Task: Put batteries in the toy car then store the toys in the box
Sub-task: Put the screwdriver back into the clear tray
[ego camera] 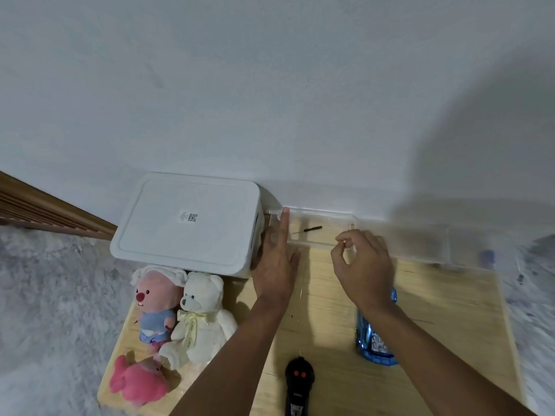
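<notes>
step: battery stage, early, as I read it. I'm at the clear tray (312, 228) by the wall, not at the car (375, 337) yet.
left hand (274, 265): flat beside the tray's left end, forefinger stretched out with its tip on the tray's far left corner, other fingers loosely together. Holds nothing. Looks like it steadies the tray.
right hand (365, 268): at the tray's right end, thumb and forefinger pinched together, other fingers curled. Can't tell whether anything sits in the pinch; too small and blurred.
screwdriver (312, 229): small dark tool lying inside the tray, between my two hands, untouched.
car: blue, on the board (330, 310), near my right wrist and partly hidden under that forearm. Well apart from the tray.
remote (298, 382): black, two red buttons, near edge of the board, between my forearms.
batteries: none visible anywhere in view.
box (186, 226): white, lid on, against the wall, just left of the tray. Left hand's edge is close to its right side.
toys: beaver (154, 307) and bear (199, 316) sit side by side, touching, in front of the box; pink plush (136, 382) lies nearer me, at the bear's foot. None stored.
next: my guess is to take the screwdriver out of the tray, then bring it to the car's battery cover. Needs a fine pinch on a thin tool inside a shallow tray; left should hold the tray firm.
risk: tray is light and clear, may slide along the wall.
</notes>
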`<state>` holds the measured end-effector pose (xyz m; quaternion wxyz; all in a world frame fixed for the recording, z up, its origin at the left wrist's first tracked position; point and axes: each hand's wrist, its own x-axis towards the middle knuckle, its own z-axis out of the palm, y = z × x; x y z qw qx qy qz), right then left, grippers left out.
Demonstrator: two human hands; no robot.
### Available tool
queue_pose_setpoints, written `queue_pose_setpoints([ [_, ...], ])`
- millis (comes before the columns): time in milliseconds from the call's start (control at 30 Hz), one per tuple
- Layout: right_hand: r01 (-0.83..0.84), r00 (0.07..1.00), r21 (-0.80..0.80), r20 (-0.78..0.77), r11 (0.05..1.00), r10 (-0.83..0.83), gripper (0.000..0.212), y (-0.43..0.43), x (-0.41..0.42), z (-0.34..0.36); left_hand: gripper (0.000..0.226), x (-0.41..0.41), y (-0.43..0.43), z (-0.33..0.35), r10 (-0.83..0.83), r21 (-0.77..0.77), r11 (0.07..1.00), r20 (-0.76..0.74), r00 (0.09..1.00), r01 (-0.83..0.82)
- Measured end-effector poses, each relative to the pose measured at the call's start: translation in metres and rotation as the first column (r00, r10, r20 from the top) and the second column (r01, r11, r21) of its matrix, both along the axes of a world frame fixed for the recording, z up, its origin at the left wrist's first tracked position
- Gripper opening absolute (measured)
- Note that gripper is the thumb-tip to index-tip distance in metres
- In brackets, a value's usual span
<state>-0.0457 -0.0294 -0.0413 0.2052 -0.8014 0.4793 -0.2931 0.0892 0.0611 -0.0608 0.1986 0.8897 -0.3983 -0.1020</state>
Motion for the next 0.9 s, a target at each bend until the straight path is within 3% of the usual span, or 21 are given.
queue_pose_setpoints([
  [133, -0.159, 0.977, -0.094, -0.161, 0.983, 0.143, 0.04, -0.018, -0.005, 0.002, 0.088, -0.006, 0.01, -0.001, -0.013, 0.069, 0.998, 0.057, 0.998, 0.009],
  [233, -0.248, 0.939, -0.087, -0.268, 0.965, 0.217, 0.034, -0.029, -0.003, -0.011, 0.083, -0.009, 0.021, -0.004, -0.029, 0.134, 0.991, 0.085, 0.996, 0.018],
  [567, -0.296, 0.888, 0.054, -0.352, 0.954, 0.295, 0.029, -0.03, -0.007, -0.027, 0.073, -0.008, 0.023, -0.002, -0.123, 0.324, 0.942, 0.085, 0.989, 0.089],
  [767, -0.311, 0.744, 0.291, -0.518, 0.905, 0.423, 0.039, -0.032, 0.003, 0.001, 0.078, -0.008, 0.016, 0.018, -0.131, 0.461, 0.88, -0.001, 0.991, 0.117],
  [833, -0.279, 0.76, 0.383, -0.473, 0.881, 0.447, 0.041, -0.029, 0.005, 0.02, 0.074, -0.004, 0.009, 0.035, -0.122, 0.429, 0.89, -0.102, 0.987, 0.154],
  [900, -0.224, 0.863, 0.438, -0.326, 0.87, 0.386, 0.038, -0.024, 0.009, 0.042, 0.059, 0.005, 0.002, 0.06, -0.144, 0.266, 0.948, -0.132, 0.981, 0.175],
])
